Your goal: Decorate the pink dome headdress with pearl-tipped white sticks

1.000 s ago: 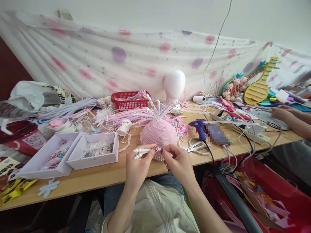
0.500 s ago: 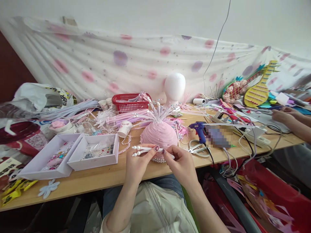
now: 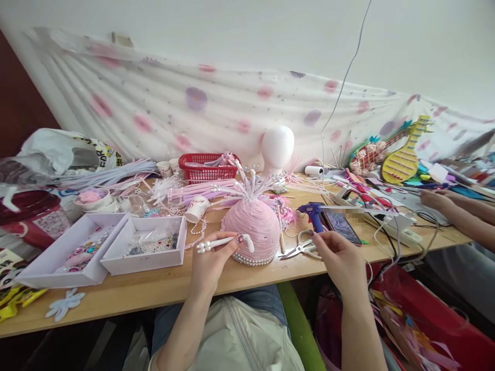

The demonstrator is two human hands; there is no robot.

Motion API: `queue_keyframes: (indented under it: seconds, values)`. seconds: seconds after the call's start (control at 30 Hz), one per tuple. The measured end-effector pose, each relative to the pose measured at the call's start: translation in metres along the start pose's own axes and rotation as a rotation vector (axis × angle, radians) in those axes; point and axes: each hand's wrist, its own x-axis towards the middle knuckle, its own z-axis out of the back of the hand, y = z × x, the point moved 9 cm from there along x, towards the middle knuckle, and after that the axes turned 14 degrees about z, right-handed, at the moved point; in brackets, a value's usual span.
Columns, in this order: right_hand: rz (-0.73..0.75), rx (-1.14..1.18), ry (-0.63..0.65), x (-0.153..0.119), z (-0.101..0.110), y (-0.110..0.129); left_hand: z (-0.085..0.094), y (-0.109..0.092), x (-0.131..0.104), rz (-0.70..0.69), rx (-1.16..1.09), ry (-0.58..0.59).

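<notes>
Several white stems [image 3: 222,241] with pearl tips [image 3: 201,246] lay pinched between the thumb and finger of your left hand [image 3: 209,260], just in front of the pink dome [image 3: 251,226], which sat near the front edge of the tabletop [image 3: 170,293]. That grip was closed but narrow, so the likeliest slip was a stem sliding or twisting out of line, since the heavier-looking pearls hung out on one side and the bent end [image 3: 249,243] on the other. Held so close, that bent end could have snagged the wound strands or the pearl trim [image 3: 253,262] if your wrist had turned.

Your right hand [image 3: 342,257] had its thumb and finger drawn close together at the handles of the scissors [image 3: 297,251]; you could not have told from this view whether they had hold of a loop. The blades lay apart, pointing toward the dome, so a careless drag might have nicked it. Just beyond lay the blue glue gun [image 3: 316,216], beside the phone [image 3: 342,224]; a knock there could have shifted either, and a warm nozzle, if it was warm, might have burned you.
</notes>
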Motion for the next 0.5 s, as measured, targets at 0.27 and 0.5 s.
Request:
queue_keyframes:
  seconds: [0.27,0.5]
  values:
    - [-0.057,-0.535,-0.049,0.064,0.003,-0.08,0.006,0.001,0.001,0.075,-0.208,0.011]
    - [-0.064,-0.521,0.106,0.104,-0.02,-0.092,0.009,0.0,0.006,0.109,-0.307,-0.007]
